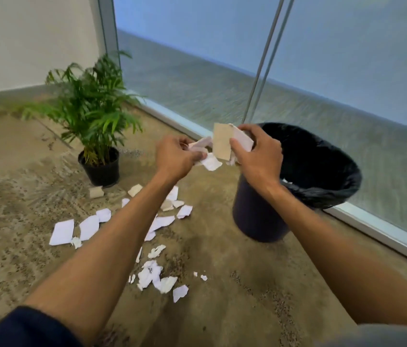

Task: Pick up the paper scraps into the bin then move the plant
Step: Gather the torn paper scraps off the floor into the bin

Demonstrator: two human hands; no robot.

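Nearest the camera, a dark blue sleeve covers the upper left arm, and both bare forearms reach forward over the mottled brown concrete floor. Under and between the arms lie the torn white paper scraps, scattered loosely from the near middle of the floor out toward the plant; a few are larger flat sheets, most are small ragged bits, and two or three look like tan card. They should be nearly weightless and limp, easy to crumple, so sweeping several together and pinching them in a bunch seems surer than lifting each by an edge.

Farther out, the two hands are close together just beside the bin's rim. The left hand has its fingers curled round a crumpled wad of white scraps. The right hand pinches a stiff tan card piece together with more white paper, thumb on the near face. This handful looks ready to go into the bin, though much paper is left on the floor.

Just beyond the right hand stands the round dark bin with a black plastic liner, near the floor's right edge by the window track. To the left, well apart from it, the green leafy palm in a black plastic pot stands upright near the far corner. It looks light but top-heavy; gripping the pot's rim or sides seems best, not the fronds.

Behind runs the frosted glass wall.
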